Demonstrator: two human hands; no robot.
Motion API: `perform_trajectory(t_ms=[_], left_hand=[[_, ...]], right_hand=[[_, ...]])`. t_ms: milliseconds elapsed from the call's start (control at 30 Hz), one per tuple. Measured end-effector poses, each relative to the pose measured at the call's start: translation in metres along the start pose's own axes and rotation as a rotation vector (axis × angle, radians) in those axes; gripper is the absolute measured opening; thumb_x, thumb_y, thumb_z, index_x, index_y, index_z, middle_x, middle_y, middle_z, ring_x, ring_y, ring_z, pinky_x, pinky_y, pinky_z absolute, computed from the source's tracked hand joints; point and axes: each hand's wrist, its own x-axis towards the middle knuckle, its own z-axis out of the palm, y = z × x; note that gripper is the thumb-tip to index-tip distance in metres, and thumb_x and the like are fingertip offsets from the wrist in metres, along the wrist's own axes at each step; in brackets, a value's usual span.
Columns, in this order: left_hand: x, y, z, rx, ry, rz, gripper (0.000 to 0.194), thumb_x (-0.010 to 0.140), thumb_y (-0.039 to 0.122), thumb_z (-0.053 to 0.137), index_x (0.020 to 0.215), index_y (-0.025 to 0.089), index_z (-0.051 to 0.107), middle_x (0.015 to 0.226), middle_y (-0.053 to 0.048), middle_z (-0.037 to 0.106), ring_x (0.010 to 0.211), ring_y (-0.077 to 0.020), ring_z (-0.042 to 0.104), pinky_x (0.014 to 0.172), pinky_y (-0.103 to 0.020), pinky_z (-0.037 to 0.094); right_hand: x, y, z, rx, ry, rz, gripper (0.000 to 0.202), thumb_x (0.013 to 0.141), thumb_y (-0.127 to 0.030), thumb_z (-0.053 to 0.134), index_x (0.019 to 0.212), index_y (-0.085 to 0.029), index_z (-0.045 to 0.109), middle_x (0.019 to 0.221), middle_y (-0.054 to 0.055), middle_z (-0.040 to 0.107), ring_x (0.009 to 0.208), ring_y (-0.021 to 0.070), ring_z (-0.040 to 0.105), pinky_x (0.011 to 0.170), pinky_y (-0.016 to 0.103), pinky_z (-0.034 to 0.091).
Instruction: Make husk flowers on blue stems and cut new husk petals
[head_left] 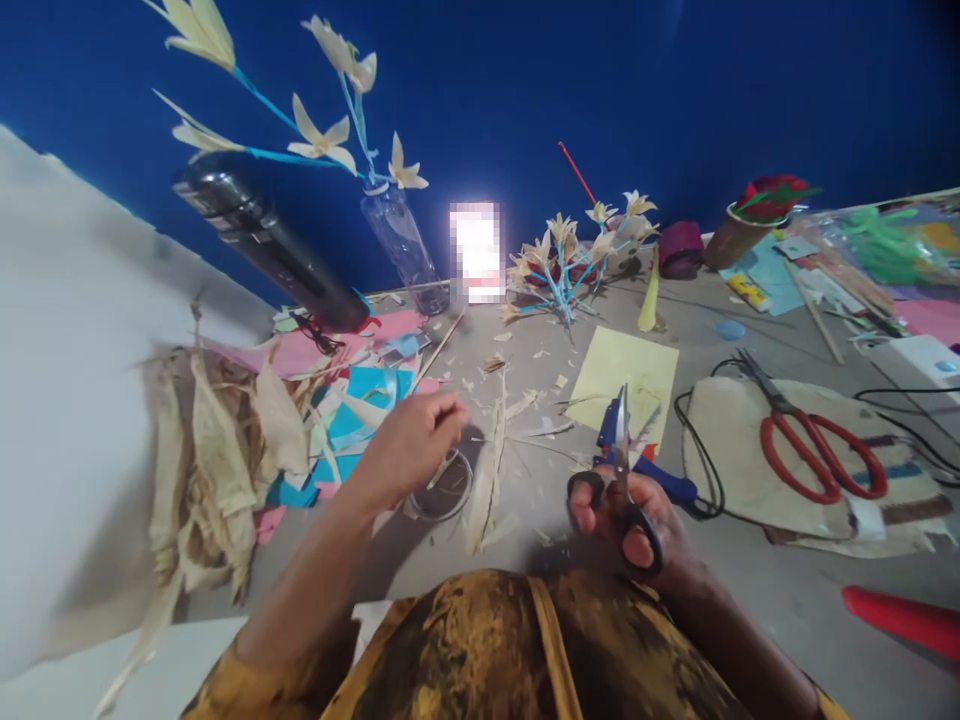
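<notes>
My right hand (637, 515) holds small scissors (621, 440) with dark handles, fingers through the loops and blades pointing up. Behind them lies a blue glue gun (667, 480), beside a yellow paper square (626, 375). My left hand (427, 430) is closed above a round clear container (444, 488); whatever its fingers may hold is hidden. Between the hands, a pale dried husk strip (491, 480) lies on the grey table (525, 553) among small scraps.
Dried husks (221, 450) and coloured paper lie at left. Behind stand a dark flask (277, 250), a bottle (405, 245) of husk flowers and a bright, blurred screen (477, 252). Red-handled scissors (821, 455) rest on a cloth (727, 450) at right, near a cable.
</notes>
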Motion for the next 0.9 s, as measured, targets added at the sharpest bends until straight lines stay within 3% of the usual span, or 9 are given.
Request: perform_trajectory(t_ms=[67,133,233,333,567,767,900], left_hand=[[-0.026,-0.003,0.017,0.054,-0.143,-0.032,0.024,0.090,0.035,0.054,0.075,0.020,0.065,0.073,0.000,0.067,0.069,-0.0173,0.058,0.064,-0.029,0.036],[-0.044,-0.006,0.036,0.140,-0.179,-0.058,0.021,0.089,0.037,0.059,0.077,0.020,0.063,0.081,-0.003,0.068,0.077,-0.0196,0.059,0.066,-0.030,0.035],[-0.056,-0.009,0.057,0.268,-0.142,-0.097,0.021,0.089,0.039,0.062,0.079,0.020,0.060,0.088,-0.005,0.067,0.085,-0.0223,0.060,0.067,-0.031,0.033],[-0.060,-0.009,0.064,0.336,-0.111,-0.109,0.020,0.090,0.038,0.062,0.080,0.021,0.058,0.089,-0.005,0.067,0.088,-0.0232,0.060,0.067,-0.032,0.032],[-0.058,-0.008,0.060,0.332,-0.116,-0.101,0.015,0.090,0.029,0.054,0.077,0.021,0.058,0.087,-0.005,0.065,0.084,-0.0233,0.059,0.065,-0.032,0.031],[-0.053,-0.020,0.035,-0.224,-0.001,-0.140,0.021,0.090,0.032,0.048,0.072,0.021,0.050,0.068,0.003,0.052,0.066,-0.0153,0.049,0.064,-0.028,0.037],[-0.052,-0.020,0.034,-0.465,-0.066,-0.189,0.025,0.091,0.040,0.050,0.076,0.020,0.053,0.063,0.004,0.053,0.057,-0.0127,0.045,0.056,-0.025,0.035]], right_hand=[[-0.001,0.004,-0.004,0.009,-0.028,-0.034,0.070,0.055,-0.075,0.083,0.097,-0.019,0.072,0.079,0.004,0.065,0.060,0.0115,0.044,0.053,0.023,0.034],[-0.001,0.005,-0.004,0.001,-0.060,-0.036,0.069,0.059,-0.075,0.081,0.099,-0.019,0.072,0.081,0.005,0.066,0.061,0.0122,0.045,0.054,0.023,0.034],[0.003,0.001,0.003,-0.040,-0.100,0.008,0.065,0.062,-0.072,0.081,0.099,-0.019,0.072,0.083,0.005,0.066,0.062,0.0123,0.047,0.055,0.022,0.036],[0.005,-0.005,0.010,-0.089,-0.113,0.038,0.058,0.065,-0.066,0.083,0.097,-0.018,0.072,0.083,0.004,0.067,0.065,0.0130,0.051,0.057,0.022,0.040],[0.007,-0.003,0.012,-0.085,-0.095,0.059,0.054,0.065,-0.062,0.084,0.094,-0.018,0.073,0.078,0.003,0.067,0.063,0.0122,0.052,0.056,0.021,0.040],[0.009,0.003,0.010,-0.057,-0.028,0.073,0.045,0.063,-0.051,0.090,0.090,-0.019,0.072,0.078,0.003,0.069,0.061,0.0118,0.052,0.055,0.022,0.042],[0.016,0.001,0.018,-0.066,0.035,0.061,0.049,0.063,-0.049,0.089,0.097,-0.018,0.072,0.076,0.002,0.066,0.055,0.0094,0.044,0.049,0.021,0.037]])
